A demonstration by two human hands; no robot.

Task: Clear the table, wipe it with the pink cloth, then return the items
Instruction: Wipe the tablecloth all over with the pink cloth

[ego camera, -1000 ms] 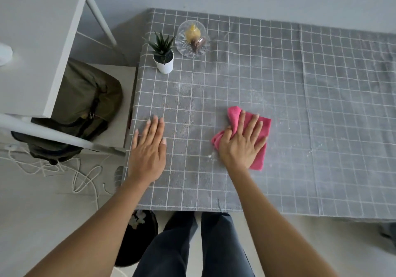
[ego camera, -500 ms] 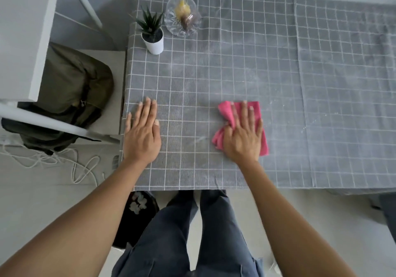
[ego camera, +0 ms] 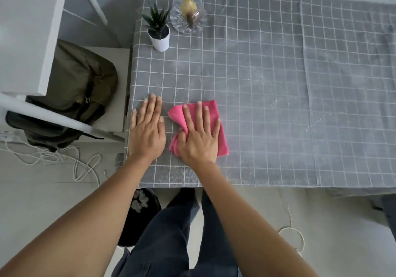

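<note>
The pink cloth (ego camera: 214, 114) lies bunched on the grey checked tablecloth (ego camera: 267, 84) near the table's front left. My right hand (ego camera: 198, 139) presses flat on the cloth, fingers spread. Just to its left, my left hand (ego camera: 146, 131) rests flat on the tablecloth, holding nothing. At the far left corner stand a small plant in a white pot (ego camera: 158, 30) and a clear glass bowl (ego camera: 188, 12) with yellow and brown things in it. White dust streaks the cloth to the right.
A white shelf frame (ego camera: 32, 30) stands left of the table, with an olive bag (ego camera: 79, 92) on a low surface under it. White cables (ego camera: 64, 159) lie on the floor. A dark bin (ego camera: 141, 212) sits by my legs below the table's front edge.
My right hand slid the pink cloth leftwards, ending close beside my left hand. The left hand stayed flat in place. The camera view shifted slightly.
</note>
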